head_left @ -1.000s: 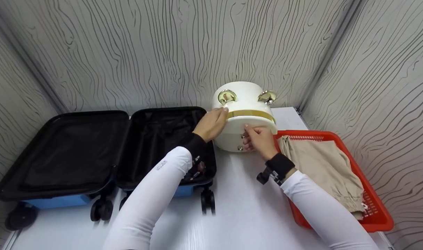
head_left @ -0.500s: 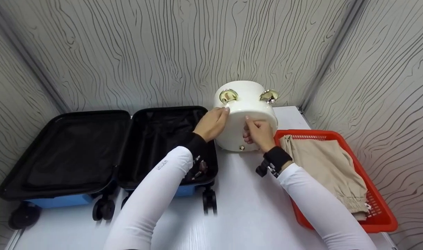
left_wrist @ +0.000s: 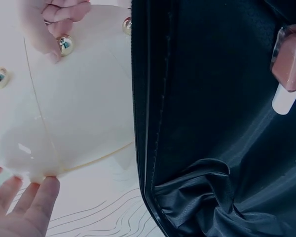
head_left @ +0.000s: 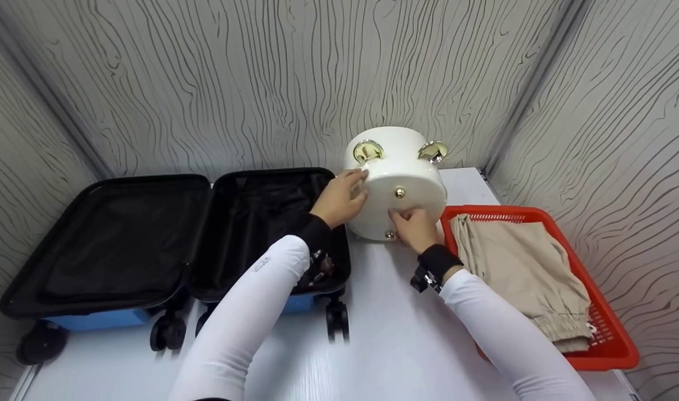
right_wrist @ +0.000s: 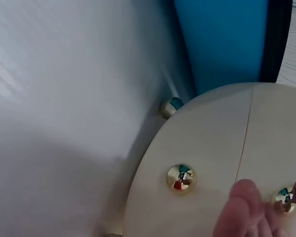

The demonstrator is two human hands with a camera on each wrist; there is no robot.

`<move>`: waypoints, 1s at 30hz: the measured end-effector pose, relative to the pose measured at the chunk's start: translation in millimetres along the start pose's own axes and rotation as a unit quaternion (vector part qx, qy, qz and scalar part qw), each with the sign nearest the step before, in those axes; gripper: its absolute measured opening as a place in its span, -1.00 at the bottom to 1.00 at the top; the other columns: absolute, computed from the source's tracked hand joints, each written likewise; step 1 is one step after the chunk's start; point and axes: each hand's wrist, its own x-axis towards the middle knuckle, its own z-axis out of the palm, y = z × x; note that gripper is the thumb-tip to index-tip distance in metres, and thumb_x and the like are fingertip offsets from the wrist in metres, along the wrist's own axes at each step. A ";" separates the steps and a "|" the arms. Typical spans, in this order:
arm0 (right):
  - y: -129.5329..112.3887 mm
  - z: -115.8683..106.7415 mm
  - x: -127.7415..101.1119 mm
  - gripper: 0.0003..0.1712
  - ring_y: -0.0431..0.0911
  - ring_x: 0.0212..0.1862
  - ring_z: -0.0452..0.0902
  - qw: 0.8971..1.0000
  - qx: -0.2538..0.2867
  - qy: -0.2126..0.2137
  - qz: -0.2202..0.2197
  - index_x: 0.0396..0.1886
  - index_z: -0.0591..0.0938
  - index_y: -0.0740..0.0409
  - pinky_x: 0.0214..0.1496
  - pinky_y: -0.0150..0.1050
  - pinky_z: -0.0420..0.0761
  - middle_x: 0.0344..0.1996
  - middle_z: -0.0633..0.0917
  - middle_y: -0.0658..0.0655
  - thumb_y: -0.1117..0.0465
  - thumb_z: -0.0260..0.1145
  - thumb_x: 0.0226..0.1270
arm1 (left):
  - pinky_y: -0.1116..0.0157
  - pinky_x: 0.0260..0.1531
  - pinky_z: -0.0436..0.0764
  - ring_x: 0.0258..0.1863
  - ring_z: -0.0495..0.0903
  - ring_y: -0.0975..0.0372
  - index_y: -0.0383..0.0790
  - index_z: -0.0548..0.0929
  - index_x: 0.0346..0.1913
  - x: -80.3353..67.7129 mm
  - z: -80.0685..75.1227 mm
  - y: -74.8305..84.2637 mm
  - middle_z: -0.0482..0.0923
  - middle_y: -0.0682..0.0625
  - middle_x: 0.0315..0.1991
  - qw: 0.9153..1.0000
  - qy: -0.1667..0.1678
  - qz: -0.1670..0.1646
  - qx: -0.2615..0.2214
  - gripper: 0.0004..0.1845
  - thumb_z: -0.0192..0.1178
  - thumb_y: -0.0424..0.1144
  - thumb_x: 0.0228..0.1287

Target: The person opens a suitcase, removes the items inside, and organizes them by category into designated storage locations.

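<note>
A glossy white box [head_left: 397, 189] with polished gold metal knobs [head_left: 399, 192], beside a red plastic mesh basket [head_left: 601, 328] of matt beige cloth [head_left: 517, 273].

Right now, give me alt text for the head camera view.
Both hands hold a round white box with gold knobs on a white table, left hand on its side, right hand at the lower front. An open black suitcase lies left; a red basket of beige clothes right.
</note>
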 end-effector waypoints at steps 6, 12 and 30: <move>-2.3 1.6 -6.1 -0.48 -0.24 -0.64 0.49 1.000 -0.010 -0.005 0.003 -0.62 0.71 0.23 -0.52 -0.38 0.49 -0.77 0.56 -0.14 0.05 0.31 0.58 | 0.03 0.65 0.31 0.60 0.40 -0.13 -0.30 0.43 0.60 0.7 0.8 3.4 0.39 -0.26 0.61 1.000 -0.015 -0.009 0.006 -0.42 0.08 -0.13 0.68; 2.4 -0.9 -23.6 -0.48 -0.26 -0.68 0.47 1.000 0.012 -0.020 -0.009 -0.66 0.70 0.24 -0.57 -0.39 0.49 -0.79 0.55 -0.16 0.11 0.32 0.56 | 0.04 0.64 0.32 0.60 0.39 -0.12 -0.31 0.41 0.61 -0.2 0.0 3.4 0.37 -0.27 0.62 1.000 -0.017 -0.018 -0.003 -0.42 0.01 -0.09 0.72; 8.0 -19.4 -59.6 -0.52 -0.18 -0.68 0.58 0.996 0.063 -0.070 0.003 -0.62 0.69 0.23 -0.56 -0.30 0.62 -0.73 0.67 0.14 0.18 0.34 0.60 | 0.05 0.59 0.40 0.53 0.49 -0.09 -0.34 0.53 0.52 -1.3 -7.2 -12.6 0.49 -0.28 0.52 0.998 -0.004 -0.002 -0.060 -0.46 -0.06 -0.10 0.72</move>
